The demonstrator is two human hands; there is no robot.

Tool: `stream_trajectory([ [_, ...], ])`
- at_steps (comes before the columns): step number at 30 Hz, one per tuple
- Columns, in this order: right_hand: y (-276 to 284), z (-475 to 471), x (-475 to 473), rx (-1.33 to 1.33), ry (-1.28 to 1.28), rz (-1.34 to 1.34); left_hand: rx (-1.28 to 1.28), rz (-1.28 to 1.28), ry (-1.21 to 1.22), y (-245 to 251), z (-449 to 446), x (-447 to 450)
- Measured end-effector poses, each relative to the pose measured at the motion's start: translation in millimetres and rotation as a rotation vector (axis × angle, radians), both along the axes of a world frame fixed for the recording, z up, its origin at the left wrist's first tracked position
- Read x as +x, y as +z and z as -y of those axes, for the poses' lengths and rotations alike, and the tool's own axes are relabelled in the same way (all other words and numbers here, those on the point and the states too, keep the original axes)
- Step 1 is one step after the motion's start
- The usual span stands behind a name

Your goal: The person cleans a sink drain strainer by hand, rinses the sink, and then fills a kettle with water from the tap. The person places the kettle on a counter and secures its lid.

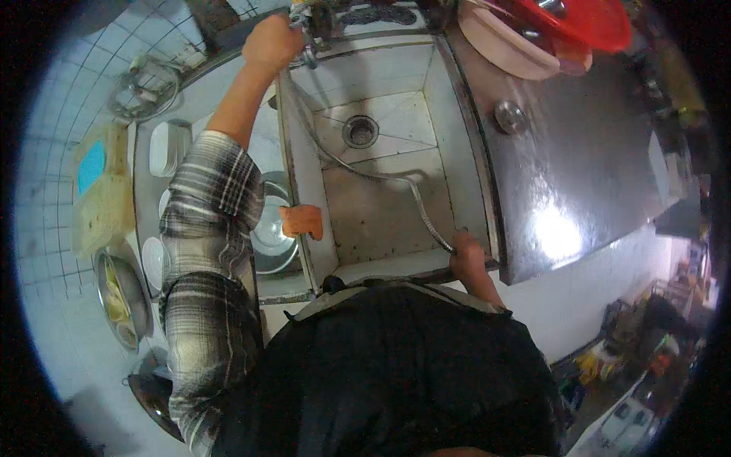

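Note:
My left hand (273, 43) reaches to the faucet (308, 51) at the far edge of the sink; its fingers are hidden behind the back of the hand, so its hold on the faucet is unclear. A flexible metal hose (365, 171) runs from near the faucet across the tiled sink basin (388, 211). My right hand (469, 254), at the basin's near right corner, is closed around the hose's near end. A round drain (360, 132) lies in the basin floor. An orange cloth (301, 221) hangs over the divider on the basin's left side.
Left of the divider, a second basin holds a large metal bowl (274, 228). Stacked white dishes (169, 149) stand further left, beside a metal bowl (120, 300) of food. A metal worktop (571, 143) on the right carries a steel ball scrubber (510, 116), a pale basin (502, 45) and a red basin (605, 25).

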State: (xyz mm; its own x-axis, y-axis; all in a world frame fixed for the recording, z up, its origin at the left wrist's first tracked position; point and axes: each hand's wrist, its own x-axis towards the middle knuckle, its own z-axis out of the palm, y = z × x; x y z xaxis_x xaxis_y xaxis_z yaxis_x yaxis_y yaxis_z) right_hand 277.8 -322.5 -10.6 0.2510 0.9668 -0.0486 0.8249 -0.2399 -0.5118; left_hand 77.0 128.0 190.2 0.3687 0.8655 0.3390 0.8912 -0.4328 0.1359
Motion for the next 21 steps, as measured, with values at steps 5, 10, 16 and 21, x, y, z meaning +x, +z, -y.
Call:
stream_trajectory([
  [5,-6,4,0,-0.017,-0.084,0.014,-0.055,-0.136,-0.068,-24,-78,12],
  [10,-2,-2,-2,0.136,-0.076,0.038,-0.221,-0.080,-0.139,-29,-104,15],
  [16,8,-39,5,0.100,-0.057,0.025,-0.619,0.038,-0.023,-30,-105,15],
  [21,9,-102,27,0.244,0.080,0.064,-0.700,0.506,0.077,-50,-103,12],
])
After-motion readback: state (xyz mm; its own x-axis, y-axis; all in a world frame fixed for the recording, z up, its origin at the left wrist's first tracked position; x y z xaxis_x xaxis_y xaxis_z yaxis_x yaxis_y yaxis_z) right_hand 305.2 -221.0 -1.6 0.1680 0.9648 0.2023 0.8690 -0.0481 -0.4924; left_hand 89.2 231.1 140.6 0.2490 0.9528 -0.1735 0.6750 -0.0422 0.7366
